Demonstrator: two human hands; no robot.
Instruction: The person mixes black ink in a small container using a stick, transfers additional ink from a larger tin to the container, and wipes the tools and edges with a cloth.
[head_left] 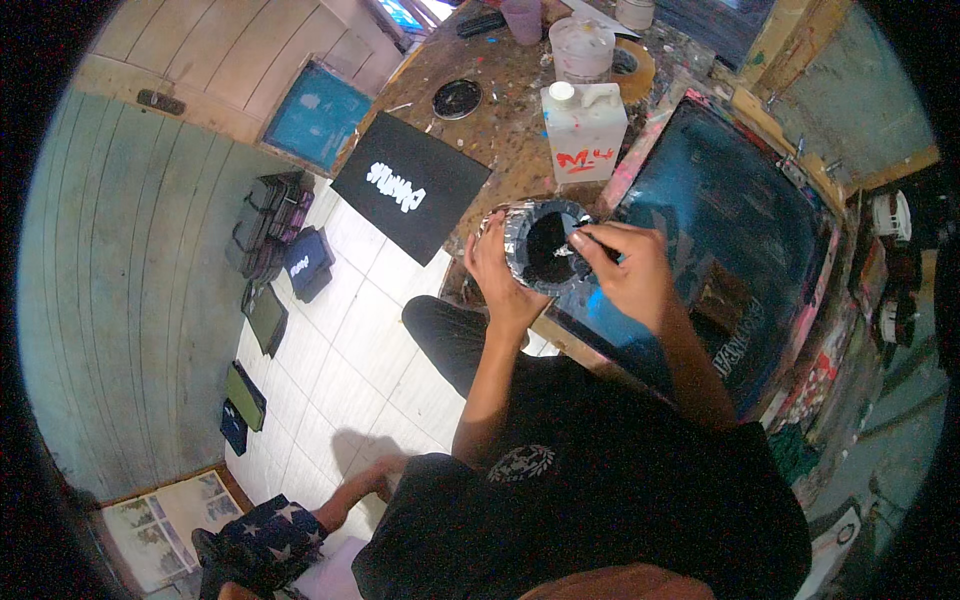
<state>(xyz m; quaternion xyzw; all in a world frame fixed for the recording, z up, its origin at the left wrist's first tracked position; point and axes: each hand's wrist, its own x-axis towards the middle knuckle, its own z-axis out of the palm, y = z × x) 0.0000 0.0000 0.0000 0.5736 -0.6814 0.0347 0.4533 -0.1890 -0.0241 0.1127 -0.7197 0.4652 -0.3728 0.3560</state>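
My left hand (493, 265) is wrapped round the side of a paint-smeared, silvery container (518, 220) with dark contents, held at the worktable's near edge. My right hand (625, 262) is at the container's right rim, thumb and forefinger pinched on something small that I cannot make out over the opening. Just beyond stands a white jug (585, 140) with red marking. A black sheet (410, 240) with a white printed design lies to the left. Under and right of my hands is a dark blue screen-printing frame (710, 190).
The worktable (420, 110) holds a black lid (457, 98), tape roll (635, 70) and white tub (582, 45). Several folded dark items (305, 262) are along the tiled floor (340, 320) at left. Another person's arm (355, 490) reaches in at lower left beside star-patterned cloth (280, 535).
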